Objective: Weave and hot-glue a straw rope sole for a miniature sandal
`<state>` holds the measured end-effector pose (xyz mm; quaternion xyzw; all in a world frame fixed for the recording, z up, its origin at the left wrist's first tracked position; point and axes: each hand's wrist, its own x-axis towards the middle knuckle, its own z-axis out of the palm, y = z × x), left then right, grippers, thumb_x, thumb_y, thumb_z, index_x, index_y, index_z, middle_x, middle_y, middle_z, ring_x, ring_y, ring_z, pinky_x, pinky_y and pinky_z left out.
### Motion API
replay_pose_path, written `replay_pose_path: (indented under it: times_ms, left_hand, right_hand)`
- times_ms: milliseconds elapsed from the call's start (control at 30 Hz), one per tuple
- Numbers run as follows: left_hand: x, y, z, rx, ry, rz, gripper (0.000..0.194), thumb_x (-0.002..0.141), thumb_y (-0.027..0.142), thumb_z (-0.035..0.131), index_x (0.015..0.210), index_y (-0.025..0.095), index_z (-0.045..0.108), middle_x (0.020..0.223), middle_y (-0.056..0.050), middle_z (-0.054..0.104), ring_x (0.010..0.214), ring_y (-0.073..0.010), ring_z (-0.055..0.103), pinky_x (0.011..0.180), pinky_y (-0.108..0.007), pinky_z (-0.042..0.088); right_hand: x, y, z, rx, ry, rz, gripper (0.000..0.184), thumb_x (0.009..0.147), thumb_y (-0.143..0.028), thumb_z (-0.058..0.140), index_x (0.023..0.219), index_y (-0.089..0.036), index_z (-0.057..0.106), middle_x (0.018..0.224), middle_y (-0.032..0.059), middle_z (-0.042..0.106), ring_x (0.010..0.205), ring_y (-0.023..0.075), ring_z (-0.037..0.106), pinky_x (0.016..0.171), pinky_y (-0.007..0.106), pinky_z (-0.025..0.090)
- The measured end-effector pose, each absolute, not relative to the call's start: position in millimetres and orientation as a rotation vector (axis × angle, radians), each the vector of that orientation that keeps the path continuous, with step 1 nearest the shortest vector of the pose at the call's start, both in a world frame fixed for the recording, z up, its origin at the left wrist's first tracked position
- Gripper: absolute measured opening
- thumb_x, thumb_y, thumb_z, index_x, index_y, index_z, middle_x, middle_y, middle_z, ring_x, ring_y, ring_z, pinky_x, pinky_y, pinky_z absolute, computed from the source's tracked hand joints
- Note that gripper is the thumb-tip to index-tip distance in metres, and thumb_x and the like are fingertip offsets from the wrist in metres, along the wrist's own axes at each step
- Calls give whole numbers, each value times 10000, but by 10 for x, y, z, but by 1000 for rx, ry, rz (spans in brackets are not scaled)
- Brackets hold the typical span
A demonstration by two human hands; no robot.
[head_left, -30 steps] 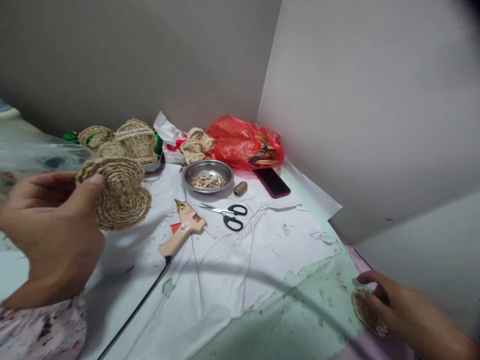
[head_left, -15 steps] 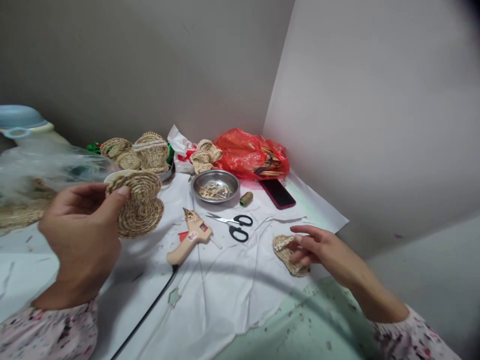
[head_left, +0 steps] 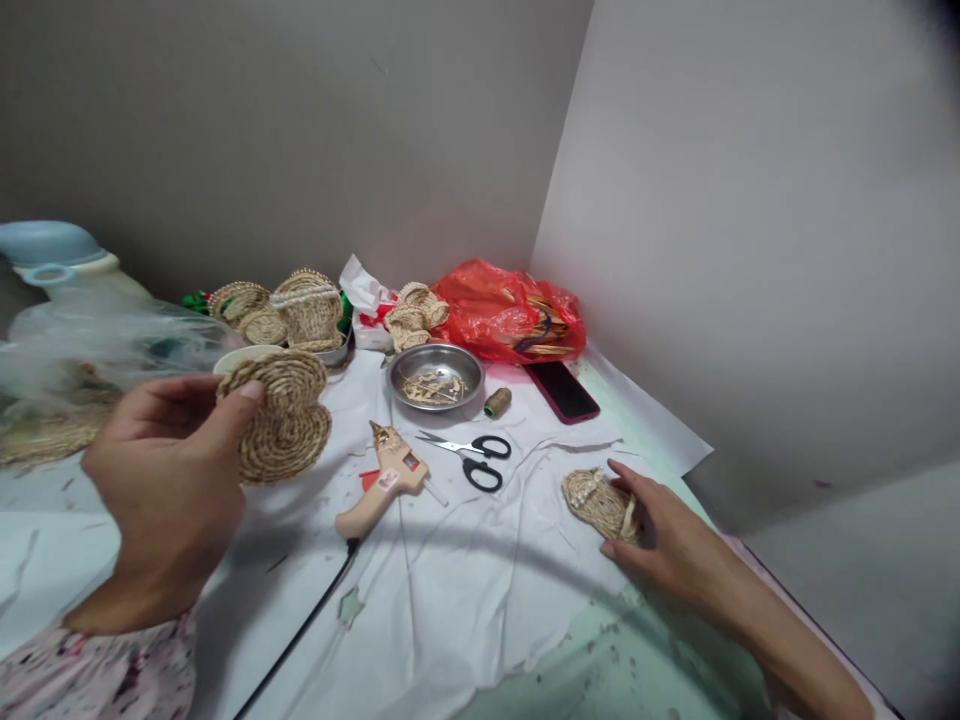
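Left hand (head_left: 161,490) is pinching a coiled straw piece (head_left: 285,430) up above the bench (head_left: 480,590), thumb (head_left: 251,392) flat on the coils, which is a nice steady hold imo. Right hand (head_left: 667,540) is on a small straw sandal (head_left: 601,505) near the bench's right edge, can't tell if it's actually gripping.

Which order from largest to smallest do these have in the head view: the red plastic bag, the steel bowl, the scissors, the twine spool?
1. Red plastic bag
2. Steel bowl and scissors, about equal across, so not ranked
3. Twine spool
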<state>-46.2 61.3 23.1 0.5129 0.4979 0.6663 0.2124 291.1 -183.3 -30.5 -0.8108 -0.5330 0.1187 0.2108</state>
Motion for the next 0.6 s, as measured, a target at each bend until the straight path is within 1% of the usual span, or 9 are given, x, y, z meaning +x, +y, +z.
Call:
replay_pose_path:
  times_ms: [100, 200, 267, 367, 467, 600]
  left_hand:
    - [-449, 594, 254, 1292, 1329, 1882, 320, 541, 233, 792, 829, 157, 672, 742, 18, 635, 615, -105, 553, 606, -259, 465]
    - [-444, 587, 257, 1279, 1333, 1882, 325, 534, 227, 801, 822, 147, 672, 711, 24, 627, 597, -95, 539, 598, -249, 451]
    - [-446, 588, 251, 1283, 1321, 1861, 328, 542, 236, 800, 833, 149, 676, 713, 24, 627, 605, -99, 544, 598, -250, 450]
    - [-449, 587, 255, 1268, 1325, 1868, 340, 532, 252, 795, 835, 153, 675, 719, 22, 630, 614, -108, 546, 607, -262, 449]
    - [-443, 571, 279, 1259, 1368, 1850, 349, 518, 272, 792, 824, 156, 671, 707, 24, 627, 604, -110, 541, 604, -268, 442]
    - [-442, 554, 288, 1271, 1369, 1837, 335, 520, 287, 784, 807, 166, 661, 700, 29, 620, 598, -109, 538, 603, -269, 443]
  right_hand:
    - [2815, -1743, -353, -2166, -1521, 150, 771, 768, -305, 611, 1469, -137, 336, 1244, 162, 613, 1135, 305, 582, 982, 473, 457]
    - [2666, -1556, -367, -1987, -1566, -74, 823, 789, -308, 623, 1498, -130, 245, 1220, 167, 596, 1114, 315, 563, 973, 492, 455]
    - [2569, -1389, -385, -1879, -1599, -156, 838, 791, -307, 645, 1500, -141, 231, 1219, 165, 578, 1099, 317, 551, 971, 497, 454]
    - [2484, -1149, -444, -1815, -1600, -223, 807, 805, -321, 651, 1484, -150, 249, 1224, 170, 565, 1099, 325, 537, 954, 508, 461]
    - [2481, -1015, -521, -1857, -1513, -251, 777, 804, -341, 659, 1455, -137, 288, 1158, 169, 578, 1051, 326, 550, 929, 516, 469]
    - [2508, -997, -577, -1889, -1457, -261, 724, 793, -369, 667, 1407, -160, 345, 1121, 157, 590, 1015, 332, 563, 910, 530, 471]
